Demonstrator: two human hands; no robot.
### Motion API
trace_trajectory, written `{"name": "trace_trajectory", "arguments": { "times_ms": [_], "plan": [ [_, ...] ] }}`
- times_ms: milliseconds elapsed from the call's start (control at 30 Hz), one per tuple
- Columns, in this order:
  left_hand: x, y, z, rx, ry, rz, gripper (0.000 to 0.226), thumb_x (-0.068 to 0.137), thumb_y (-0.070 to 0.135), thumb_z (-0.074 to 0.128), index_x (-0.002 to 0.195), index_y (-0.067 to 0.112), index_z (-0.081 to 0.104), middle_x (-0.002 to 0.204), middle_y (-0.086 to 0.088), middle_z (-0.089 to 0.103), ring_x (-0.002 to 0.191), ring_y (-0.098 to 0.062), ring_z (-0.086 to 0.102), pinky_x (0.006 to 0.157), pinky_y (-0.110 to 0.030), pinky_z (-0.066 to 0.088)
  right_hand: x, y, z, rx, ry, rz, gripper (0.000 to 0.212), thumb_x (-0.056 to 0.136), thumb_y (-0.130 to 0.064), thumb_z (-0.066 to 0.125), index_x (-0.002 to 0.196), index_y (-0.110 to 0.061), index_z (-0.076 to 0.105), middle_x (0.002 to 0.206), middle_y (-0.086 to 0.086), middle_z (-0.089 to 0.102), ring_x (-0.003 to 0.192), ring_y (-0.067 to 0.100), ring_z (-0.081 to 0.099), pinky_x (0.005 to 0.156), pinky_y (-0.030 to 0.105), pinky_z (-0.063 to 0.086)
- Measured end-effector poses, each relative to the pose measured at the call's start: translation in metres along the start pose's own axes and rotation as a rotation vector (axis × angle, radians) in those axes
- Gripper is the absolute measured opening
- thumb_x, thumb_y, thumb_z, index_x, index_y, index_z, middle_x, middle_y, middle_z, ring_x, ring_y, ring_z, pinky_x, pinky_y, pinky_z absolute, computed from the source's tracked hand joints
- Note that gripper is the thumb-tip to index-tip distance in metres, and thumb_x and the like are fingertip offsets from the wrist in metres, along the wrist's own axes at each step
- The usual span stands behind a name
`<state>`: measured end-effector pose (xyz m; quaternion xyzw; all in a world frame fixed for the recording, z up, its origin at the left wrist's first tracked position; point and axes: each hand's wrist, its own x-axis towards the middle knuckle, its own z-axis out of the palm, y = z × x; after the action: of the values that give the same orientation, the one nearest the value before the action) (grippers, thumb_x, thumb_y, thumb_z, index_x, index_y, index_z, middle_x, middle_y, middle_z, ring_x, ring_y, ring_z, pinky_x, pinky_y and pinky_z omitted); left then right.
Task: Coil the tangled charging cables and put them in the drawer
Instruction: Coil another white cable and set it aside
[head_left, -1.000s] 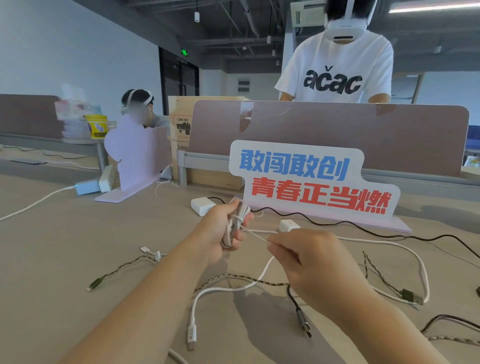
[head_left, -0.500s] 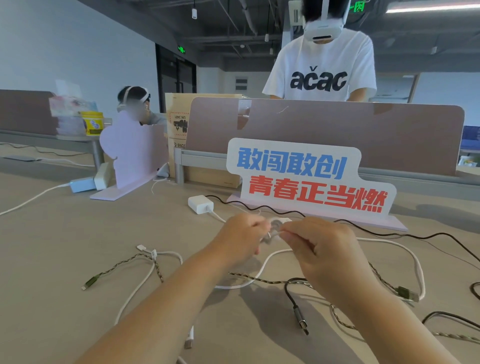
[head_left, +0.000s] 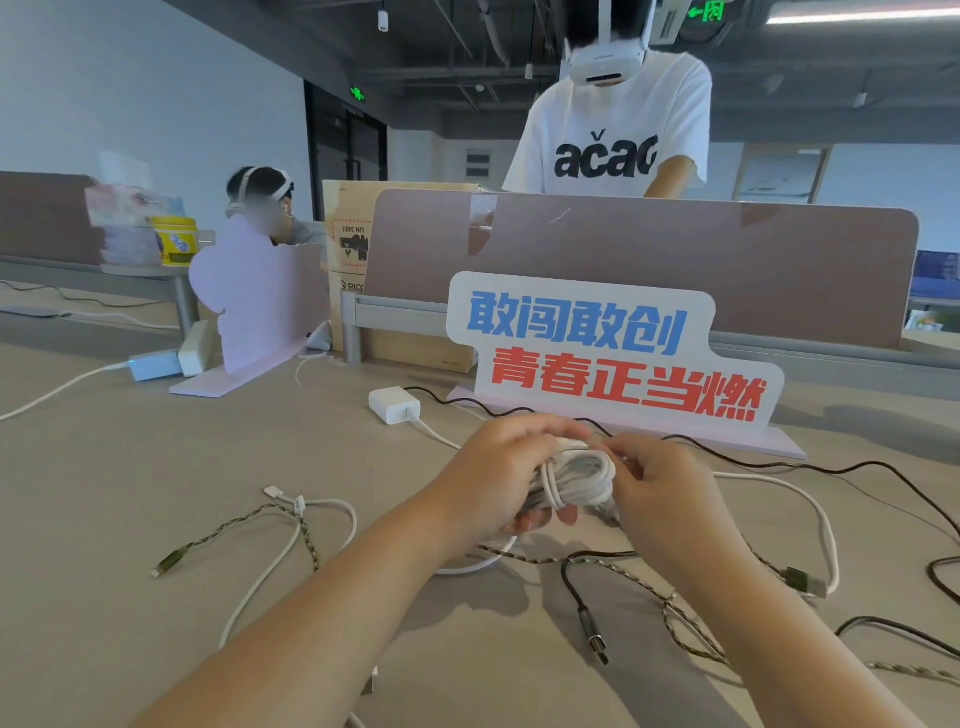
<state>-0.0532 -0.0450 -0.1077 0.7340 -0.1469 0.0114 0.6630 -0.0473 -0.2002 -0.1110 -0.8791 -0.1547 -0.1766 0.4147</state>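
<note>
A white cable coil (head_left: 576, 478) sits between my two hands above the desk. My left hand (head_left: 498, 478) grips the coil from the left, fingers curled under it. My right hand (head_left: 660, 493) pinches the coil's right side with thumb and fingertips. The rest of this white cable (head_left: 826, 525) loops away to the right on the desk. A braided cable (head_left: 228, 530), a black cable (head_left: 582, 603) with a metal plug and another white cable (head_left: 270, 571) lie loose on the desk. No drawer is in view.
A white charger block (head_left: 395, 405) lies beyond my hands. A sign with blue and red characters (head_left: 613, 353) stands behind them, a lilac stand (head_left: 260, 306) to the left. A desk divider (head_left: 675, 260) crosses the back; a person in a white T-shirt stands behind it, another sits far left.
My hands came together and dropped closer to the desk. The loose white strand has been wound onto the bundle, which is now a thicker coil held by both hands.
</note>
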Motion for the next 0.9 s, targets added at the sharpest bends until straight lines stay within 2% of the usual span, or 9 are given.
{"name": "trace_trajectory", "arguments": {
  "times_ms": [100,167,233,300,367,467,567,700,900],
  "plan": [
    [0.004,0.002,-0.005,-0.038,0.133,-0.063,0.038,0.095,0.006,0.03,0.111,0.019,0.062,0.061,-0.013,0.064,0.039,-0.017,0.042,0.039,-0.018,0.026,0.001,0.002,0.003,-0.084,-0.049,0.031,0.02,0.094,-0.033,0.048,0.08,-0.027,0.061,0.065,-0.002,0.061,0.061,0.014,0.053,0.057,0.027,0.043],
    [0.007,0.0,-0.008,-0.015,0.175,-0.144,0.034,0.096,0.012,0.033,0.108,0.018,0.064,0.058,-0.011,0.063,0.037,-0.015,0.039,0.038,-0.016,0.026,0.0,0.003,0.006,-0.165,-0.085,0.024,0.027,0.095,-0.034,0.047,0.075,-0.023,0.061,0.061,-0.002,0.058,0.058,0.014,0.051,0.054,0.027,0.041],
    [0.008,-0.002,-0.011,0.034,0.156,-0.241,0.036,0.099,0.03,0.037,0.099,0.013,0.069,0.058,-0.007,0.063,0.038,-0.014,0.04,0.037,-0.015,0.025,-0.001,0.003,0.006,-0.208,-0.092,0.018,0.032,0.095,-0.034,0.046,0.069,-0.02,0.058,0.06,-0.001,0.058,0.057,0.016,0.05,0.053,0.028,0.039],
    [0.007,-0.004,-0.013,0.031,0.132,-0.302,0.052,0.097,0.05,0.039,0.085,0.011,0.071,0.061,-0.004,0.064,0.041,-0.013,0.041,0.037,-0.016,0.025,-0.002,0.004,0.006,-0.205,-0.105,0.02,0.032,0.094,-0.034,0.046,0.07,-0.018,0.06,0.064,0.001,0.062,0.063,0.019,0.056,0.058,0.029,0.044],
    [0.007,-0.003,-0.014,-0.054,0.13,-0.332,0.051,0.09,0.058,0.048,0.079,0.013,0.069,0.067,-0.002,0.063,0.041,-0.011,0.041,0.035,-0.016,0.023,-0.002,0.003,0.006,-0.188,-0.13,0.028,0.031,0.094,-0.034,0.046,0.074,-0.018,0.063,0.071,0.002,0.066,0.07,0.02,0.06,0.061,0.029,0.046],
    [0.007,-0.001,-0.016,-0.199,0.123,-0.361,0.045,0.082,0.057,0.06,0.094,0.014,0.069,0.086,-0.005,0.061,0.04,-0.008,0.039,0.033,-0.013,0.021,-0.002,0.002,0.006,-0.185,-0.166,0.052,0.029,0.094,-0.033,0.047,0.078,-0.017,0.065,0.069,0.002,0.064,0.064,0.019,0.055,0.056,0.027,0.04],
    [0.007,0.0,-0.018,-0.314,0.085,-0.388,0.058,0.078,0.054,0.066,0.114,0.008,0.066,0.083,-0.003,0.059,0.04,-0.008,0.039,0.03,-0.011,0.022,-0.001,0.004,0.009,-0.199,-0.239,0.113,0.026,0.093,-0.033,0.05,0.082,-0.018,0.067,0.064,0.0,0.057,0.059,0.015,0.048,0.058,0.028,0.041],
    [0.005,0.001,-0.018,-0.428,-0.042,-0.369,0.042,0.08,0.048,0.063,0.104,0.014,0.063,0.097,-0.005,0.069,0.037,-0.006,0.036,0.03,-0.01,0.021,-0.003,0.003,0.011,-0.187,-0.263,0.116,0.024,0.093,-0.033,0.05,0.082,-0.022,0.068,0.07,0.001,0.061,0.062,0.015,0.051,0.062,0.028,0.045],
    [0.007,0.005,-0.019,-0.753,-0.082,-0.337,0.031,0.076,0.037,0.063,0.095,0.012,0.064,0.082,-0.001,0.067,0.035,-0.003,0.037,0.029,-0.008,0.021,-0.003,-0.002,0.011,-0.153,-0.263,0.072,0.024,0.093,-0.032,0.05,0.081,-0.024,0.068,0.055,-0.007,0.047,0.049,0.009,0.039,0.049,0.021,0.032]
  ]
}}
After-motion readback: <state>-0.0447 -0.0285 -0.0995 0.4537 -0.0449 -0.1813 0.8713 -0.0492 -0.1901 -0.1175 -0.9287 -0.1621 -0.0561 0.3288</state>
